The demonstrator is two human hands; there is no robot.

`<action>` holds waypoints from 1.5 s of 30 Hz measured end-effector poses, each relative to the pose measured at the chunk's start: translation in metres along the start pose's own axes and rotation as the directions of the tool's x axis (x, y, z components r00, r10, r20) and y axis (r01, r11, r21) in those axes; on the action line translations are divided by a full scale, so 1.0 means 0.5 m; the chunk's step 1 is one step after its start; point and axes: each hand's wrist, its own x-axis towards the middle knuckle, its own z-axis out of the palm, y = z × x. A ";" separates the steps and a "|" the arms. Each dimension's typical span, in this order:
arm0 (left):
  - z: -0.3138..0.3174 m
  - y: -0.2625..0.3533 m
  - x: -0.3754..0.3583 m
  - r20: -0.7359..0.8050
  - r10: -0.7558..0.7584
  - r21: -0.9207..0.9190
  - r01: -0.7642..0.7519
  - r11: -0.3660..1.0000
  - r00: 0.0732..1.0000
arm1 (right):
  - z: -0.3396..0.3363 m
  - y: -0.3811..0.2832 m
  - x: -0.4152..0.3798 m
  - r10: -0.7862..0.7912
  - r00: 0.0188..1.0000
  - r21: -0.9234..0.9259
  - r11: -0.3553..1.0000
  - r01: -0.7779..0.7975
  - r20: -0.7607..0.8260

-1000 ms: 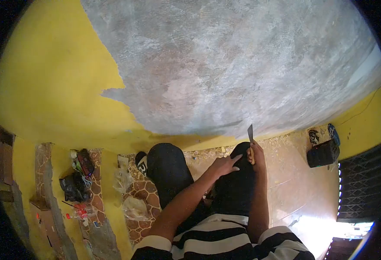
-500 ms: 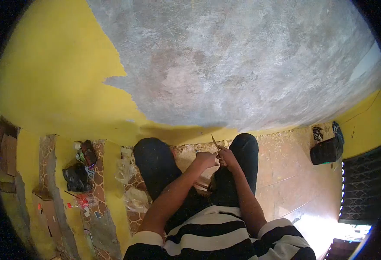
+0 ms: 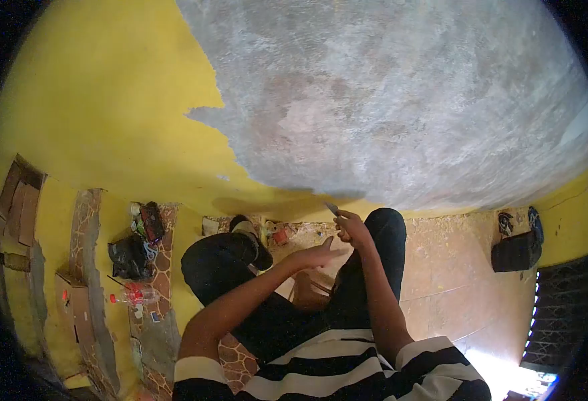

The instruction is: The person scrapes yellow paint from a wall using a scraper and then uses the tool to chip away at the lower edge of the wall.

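My right hand (image 3: 352, 229) is closed round a thin pointed blade (image 3: 331, 208), whose tip points up and left towards the wall. My left hand (image 3: 317, 255) is just to its left, thumb raised and fingers apart, with nothing seen in it. Both hands are above the gap between my bent knees. Beyond them is a wall (image 3: 401, 113) of bare grey plaster with yellow paint (image 3: 127, 93) on its left. Below the left hand, a brown object (image 3: 309, 291) lies between my legs, partly hidden.
On the left stand a black plastic bag (image 3: 130, 257), a clear bottle with a red cap (image 3: 133, 295) and cardboard boxes (image 3: 83, 311). A black bag (image 3: 515, 252) sits by the wall at the right. A small red thing (image 3: 280, 237) lies near the wall.
My left hand has opened and moved slightly down. The left knee has swung outward, and a shoe now shows beside it. The whole view has shifted somewhat.
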 end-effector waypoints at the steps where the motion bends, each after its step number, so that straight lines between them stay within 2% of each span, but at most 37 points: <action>1: -0.015 0.009 0.002 0.111 -0.039 -0.330 0.074 0.941 0.993 | 0.005 -0.009 0.024 0.000 1.000 -0.004 1.000 0.000 0.002; 2: -0.028 0.017 0.006 0.226 -0.036 -0.611 0.171 0.773 0.973 | 0.007 -0.006 0.064 -0.099 0.995 -0.095 0.991 0.098 -0.002; 3: -0.037 0.021 0.016 0.222 -0.033 -0.611 0.165 0.774 0.974 | 0.011 -0.006 0.093 -0.200 0.980 -0.185 0.963 0.197 0.002; 4: -0.046 0.029 0.028 0.158 0.093 -0.743 0.057 0.667 0.983 | 0.009 -0.003 0.113 -0.206 0.978 -0.187 0.961 0.203 0.001; 6: -0.051 0.024 0.066 0.014 0.271 -0.923 -0.092 0.374 0.963 | 0.005 -0.003 0.132 -0.434 0.900 -0.333 0.842 0.425 0.054; 7: -0.041 0.022 0.089 0.013 0.278 -0.925 -0.095 0.369 0.960 | 0.004 0.003 0.136 -0.471 0.877 -0.402 0.787 0.467 0.097; 9: -0.026 0.054 0.092 -0.157 0.147 -0.980 -0.173 0.102 0.976 | 0.010 0.004 0.131 -0.540 0.821 -0.523 0.654 0.547 0.184; 10: -0.025 0.064 0.084 -0.162 0.107 -0.986 -0.165 0.025 0.981 | 0.024 0.008 0.120 -0.504 0.863 -0.416 0.780 0.468 0.027; 11: -0.017 0.070 0.081 -0.166 0.112 -0.986 -0.169 0.013 0.980 | 0.035 0.010 0.108 -0.436 0.892 -0.281 0.877 0.390 -0.124; 12: -0.005 0.076 0.078 -0.241 0.046 -0.969 -0.242 0.042 0.970 | 0.026 0.043 0.137 -0.521 0.848 -0.377 0.809 0.451 -0.102; 13: 0.002 0.082 0.078 -0.315 -0.021 -0.947 -0.312 0.074 0.949 | 0.014 0.065 0.174 -0.518 0.850 -0.387 0.806 0.448 -0.094; 14: -0.004 0.117 0.042 -0.344 -0.108 -0.938 -0.347 -0.007 0.933 | 0.012 0.076 0.201 -0.516 0.853 -0.350 0.816 0.461 -0.081; 15: -0.006 0.102 0.062 -0.346 -0.112 -0.937 -0.350 -0.018 0.932 | 0.011 0.086 0.222 -0.513 0.856 -0.310 0.826 0.470 -0.070; 17: -0.010 0.048 0.117 -0.312 -0.177 -0.949 -0.299 0.095 0.933 | 0.013 0.127 0.242 -0.496 0.867 -0.222 0.853 0.473 -0.057; 18: -0.012 0.010 0.158 -0.239 -0.189 -0.971 -0.229 0.074 0.953 | 0.017 0.142 0.247 -0.489 0.871 -0.176 0.863 0.474 -0.048; 19: -0.017 0.001 0.160 -0.239 -0.195 -0.971 -0.231 0.065 0.951 | 0.027 0.148 0.249 -0.485 0.874 -0.129 0.869 0.477 -0.037; 20: -0.021 -0.008 0.158 -0.234 -0.222 -0.972 -0.219 0.088 0.947 | 0.059 0.117 0.212 -0.383 0.920 -0.026 0.924 0.382 -0.077; 21: -0.028 -0.019 0.156 -0.233 -0.250 -0.971 -0.211 0.109 0.940 | 0.081 0.090 0.176 -0.378 0.924 -0.028 0.926 0.377 -0.063; 22: -0.019 -0.025 0.170 -0.242 -0.261 -0.970 -0.223 0.100 0.934 | 0.100 0.069 0.150 -0.440 0.892 -0.160 0.893 0.422 -0.102; 23: 0.009 -0.028 0.195 -0.428 -0.295 -0.896 -0.358 0.263 0.854 | 0.113 0.068 0.137 -0.501 0.855 -0.289 0.845 0.450 -0.133; 25: 0.013 -0.034 0.191 -0.597 -0.305 -0.783 -0.456 0.423 0.742 | 0.095 0.120 0.168 -0.675 0.738 -0.243 0.717 0.654 -0.006; 27: -0.012 0.003 0.126 -0.514 -0.305 -0.838 -0.392 0.380 0.802 | 0.117 0.065 0.119 -0.364 0.909 -0.161 0.928 0.336 -0.201; 28: -0.019 0.015 0.113 -0.470 -0.298 -0.862 -0.359 0.358 0.831 | 0.132 0.053 0.117 -0.339 0.902 -0.017 0.938 0.347 -0.266; 29: -0.015 0.012 0.144 -0.468 -0.297 -0.864 -0.360 0.352 0.832 | 0.126 0.057 0.126 -0.339 0.902 -0.023 0.938 0.345 -0.266; 30: 0.000 0.001 0.199 -0.750 -0.158 -0.349 -0.181 0.919 0.643 | 0.116 0.071 0.140 -0.335 0.907 -0.069 0.942 0.328 -0.257; 31: 0.010 -0.002 0.208 -0.803 0.011 0.007 -0.010 1.000 0.596 | 0.108 0.083 0.146 -0.330 0.911 -0.110 0.944 0.312 -0.248; 32: 0.019 -0.004 0.216 -0.829 0.180 0.335 0.211 0.919 0.530 | 0.100 0.089 0.141 -0.328 0.912 -0.111 0.944 0.309 -0.248; 33: 0.022 0.011 0.188 -0.827 -0.023 -0.070 -0.061 0.996 0.561 | 0.091 0.093 0.136 -0.390 0.898 -0.318 0.894 0.316 -0.202; 34: 0.020 0.025 0.158 -0.746 -0.191 -0.468 -0.298 0.832 0.638 | 0.086 0.093 0.138 -0.444 0.885 -0.508 0.800 0.319 -0.142; 35: -0.001 0.055 0.105 -0.688 -0.223 -0.635 -0.424 0.646 0.690 | 0.092 0.076 0.135 -0.447 0.884 -0.508 0.798 0.325 -0.137; 36: -0.022 0.085 0.052 -0.626 -0.253 -0.760 -0.504 0.410 0.738 | 0.099 0.050 0.123 -0.414 0.875 -0.400 0.868 0.295 -0.251; 38: -0.033 0.061 0.089 -0.585 -0.252 -0.785 -0.461 0.413 0.771 | 0.101 0.036 0.125 -0.420 0.852 -0.329 0.889 0.317 -0.314; 41: -0.014 -0.008 0.184 -0.520 -0.224 -0.804 -0.384 0.455 0.824 | 0.095 0.100 0.177 -0.532 0.808 -0.350 0.829 0.436 -0.252; 43: -0.007 0.002 0.165 -0.592 -0.213 -0.732 -0.408 0.546 0.777 | 0.091 0.109 0.168 -0.582 0.781 -0.431 0.779 0.456 -0.227; 45: -0.006 0.028 0.106 -0.659 -0.197 -0.676 -0.457 0.578 0.725 | 0.093 0.102 0.148 -0.664 0.728 -0.611 0.652 0.449 -0.172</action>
